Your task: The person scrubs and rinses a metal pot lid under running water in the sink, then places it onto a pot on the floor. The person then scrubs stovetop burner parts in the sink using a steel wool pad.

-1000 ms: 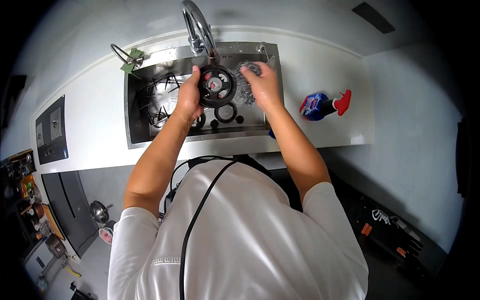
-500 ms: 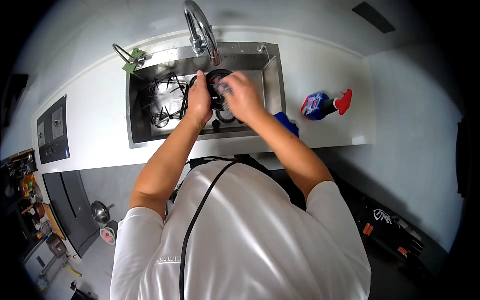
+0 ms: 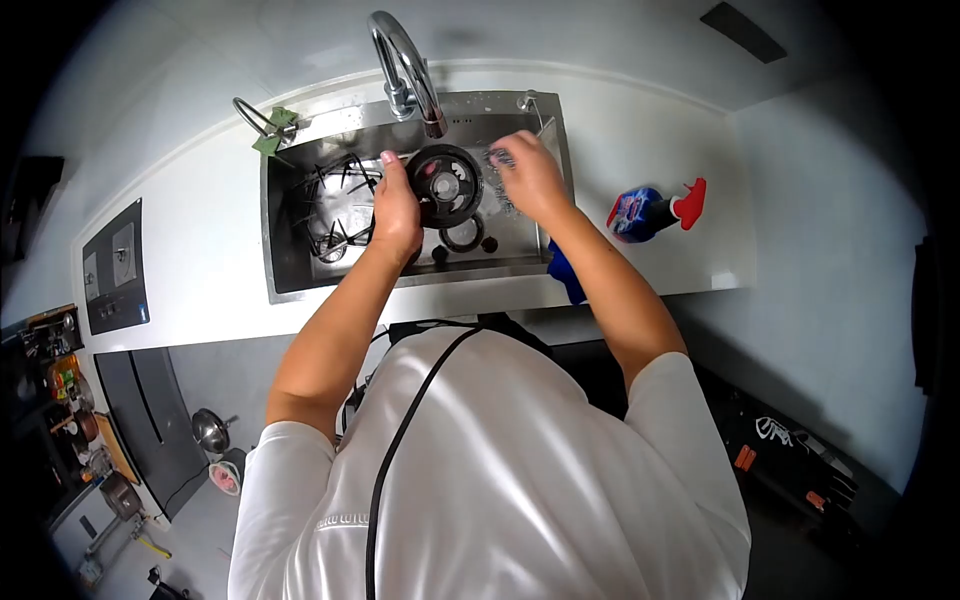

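Observation:
Over the steel sink [image 3: 470, 268], my left hand [image 3: 397, 212] grips a black round stove burner pan [image 3: 440, 210] at its left edge. The pan is tilted up, its ringed inside facing me. My right hand [image 3: 536, 182] is closed around a grey steel wool scrubber [image 3: 501, 158], apart from the pan on its right. Below the pan, a round ring-like part [image 3: 462, 236] lies on the sink floor, with a small black round piece [image 3: 489, 244] beside it. Black wire stove grates [image 3: 345, 240] rest in the left side of the sink.
A chrome faucet [image 3: 408, 62] arches over the sink's back. On the right counter lies a blue spray bottle [image 3: 634, 214] with a red trigger. A blue cloth [image 3: 566, 273] hangs over the front edge. A green cloth [image 3: 283, 118] sits by a small tap [image 3: 255, 117].
My right hand has moved right, off the burner pan, with the scrubber still in it. The pan, held in my left hand, now shows its inside more fully.

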